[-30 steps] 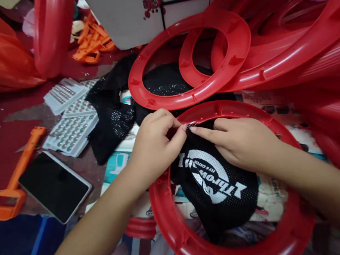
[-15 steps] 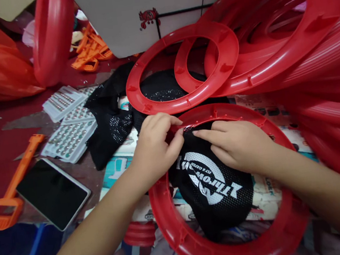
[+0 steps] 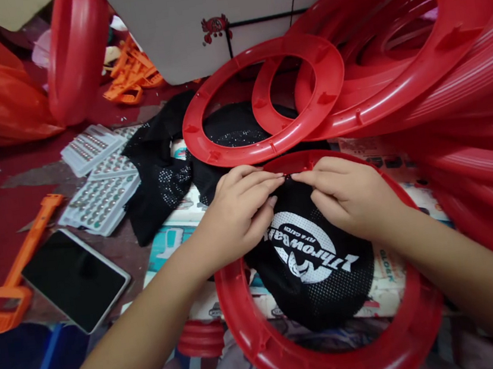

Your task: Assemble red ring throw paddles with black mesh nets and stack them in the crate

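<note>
A black mesh fabric piece [image 3: 332,294] with white printed lettering hangs inside a red plastic ring [image 3: 241,329], which leans over the table edge toward my lap. My left hand [image 3: 249,205] pinches the fabric's top edge at the ring's far inner rim. Close beside it, my right hand [image 3: 349,193] has its fingers on the same edge, index finger stretched toward the left fingertips and the others curled. The fabric's lower part hangs loose within the ring's opening. My fingers cover part of the rim where fabric and ring meet.
More red rings [image 3: 325,97] overlap behind and pile up at the right. Other black fabric pieces [image 3: 158,165] lie left of them. Clear trays [image 3: 100,202] of small round parts, a dark-screened tablet [image 3: 76,280] and an orange handle [image 3: 25,253] lie at the left.
Both hands have shifted slightly right along the ring's far rim. The fabric has spread flatter, and its lettering shows more fully.
</note>
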The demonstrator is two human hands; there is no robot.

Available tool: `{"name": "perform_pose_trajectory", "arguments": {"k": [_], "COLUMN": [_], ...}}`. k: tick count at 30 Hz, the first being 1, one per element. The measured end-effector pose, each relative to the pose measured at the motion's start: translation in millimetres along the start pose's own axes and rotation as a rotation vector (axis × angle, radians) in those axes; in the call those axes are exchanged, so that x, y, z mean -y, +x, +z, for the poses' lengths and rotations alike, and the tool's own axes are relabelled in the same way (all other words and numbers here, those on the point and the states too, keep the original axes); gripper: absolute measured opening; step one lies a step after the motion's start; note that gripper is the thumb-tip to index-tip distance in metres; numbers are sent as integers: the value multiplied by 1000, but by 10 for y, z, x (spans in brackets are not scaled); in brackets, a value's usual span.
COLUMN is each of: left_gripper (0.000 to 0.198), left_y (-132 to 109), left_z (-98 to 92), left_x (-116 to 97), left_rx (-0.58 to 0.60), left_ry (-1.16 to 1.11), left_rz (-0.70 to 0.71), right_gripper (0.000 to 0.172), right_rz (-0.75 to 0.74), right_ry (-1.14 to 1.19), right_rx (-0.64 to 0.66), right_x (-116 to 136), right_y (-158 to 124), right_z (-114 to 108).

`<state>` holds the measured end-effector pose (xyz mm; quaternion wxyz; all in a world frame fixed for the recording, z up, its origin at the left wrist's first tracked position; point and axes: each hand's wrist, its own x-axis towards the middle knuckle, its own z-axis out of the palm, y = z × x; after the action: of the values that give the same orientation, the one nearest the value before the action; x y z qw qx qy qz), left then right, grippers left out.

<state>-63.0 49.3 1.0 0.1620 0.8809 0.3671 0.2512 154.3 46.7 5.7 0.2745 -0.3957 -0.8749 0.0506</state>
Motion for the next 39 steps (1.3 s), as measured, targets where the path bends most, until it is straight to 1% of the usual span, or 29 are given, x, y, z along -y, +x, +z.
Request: {"name": "perform_pose_trajectory", "arguments": {"k": [5, 9, 14, 20, 23, 25, 27, 28, 30, 32, 33, 35, 39], "left_gripper": [35, 36, 38, 40, 41, 42, 44, 46, 51, 55, 55, 55, 56], "left_y": [-1, -1, 9, 30, 28, 23, 16, 11, -2, -17, -24, -35, -40], "left_z": [6, 14, 24, 29, 34, 34, 30, 28, 26, 30, 34, 46, 65], "left_x": [-11, -13, -26, -71, -82, -87, -90, -91, -89, -83, -79, -73, -76], "left_rx": [50, 56, 86, 169, 178, 182, 181, 176, 163, 148, 145, 144, 157], "left_ry": [57, 72, 109, 174, 197, 200, 197, 195, 191, 197, 206, 234, 281], "left_rz": [-18, -29, -59, -144, -148, -146, -143, -136, -103, -48, -22, 3, -25], "right_gripper": [35, 36, 37, 37, 37, 36, 35, 34, 29, 23, 22, 22, 26], "right_rz": [33, 33, 70, 197, 241, 251, 245, 240, 230, 209, 193, 156, 101], "right_ry": [-47, -63, -155, -250, -319, -360, -311, -249, -119, -51, -43, -47, -128], "right_rx": [35, 74, 164, 327, 371, 372, 347, 311, 195, 74, 42, 48, 135], "right_x": [-7, -12, 15, 99, 139, 144, 119, 95, 34, -29, -56, -98, -131], "right_y": [10, 2, 8, 61, 96, 105, 98, 90, 66, 43, 34, 21, 10], "right_z": [36, 45, 38, -20, -35, -43, -62, -78, -120, -163, -181, -201, -186]}}
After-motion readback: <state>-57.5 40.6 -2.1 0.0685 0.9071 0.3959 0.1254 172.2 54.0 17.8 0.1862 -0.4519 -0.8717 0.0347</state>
